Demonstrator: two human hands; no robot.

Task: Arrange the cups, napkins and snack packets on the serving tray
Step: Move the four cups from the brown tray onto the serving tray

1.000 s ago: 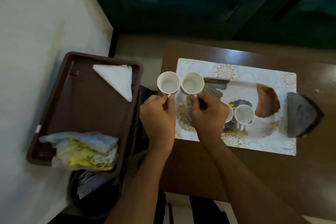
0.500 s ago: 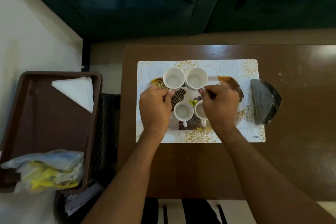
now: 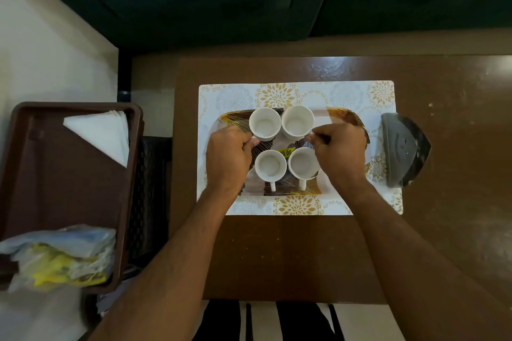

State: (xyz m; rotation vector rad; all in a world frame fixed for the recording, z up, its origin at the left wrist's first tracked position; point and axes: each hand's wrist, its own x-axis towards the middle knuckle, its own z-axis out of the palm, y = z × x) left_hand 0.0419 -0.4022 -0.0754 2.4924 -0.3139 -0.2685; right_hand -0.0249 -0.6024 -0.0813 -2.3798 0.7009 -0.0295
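Observation:
Several small white cups stand on the patterned serving tray (image 3: 343, 116) on the brown table. My left hand (image 3: 228, 159) grips the handle of the far left cup (image 3: 264, 123). My right hand (image 3: 339, 153) pinches the handle of the far right cup (image 3: 297, 122). Two more cups, a near left cup (image 3: 270, 166) and a near right cup (image 3: 302, 163), stand close behind them with handles pointing toward me. White folded napkins (image 3: 104, 130) and snack packets (image 3: 59, 256) lie in a brown bin (image 3: 69, 188) at the left.
The tray rests on a white and gold floral placemat (image 3: 277, 94). A dark grey napkin holder (image 3: 403, 148) sits at the placemat's right edge. The brown table (image 3: 443, 230) ends near me; a dark green sofa fills the far side.
Both hands carried the two far cups from the tray's left edge onto the tray, above the two near cups. The view shifted so the tray sits at centre.

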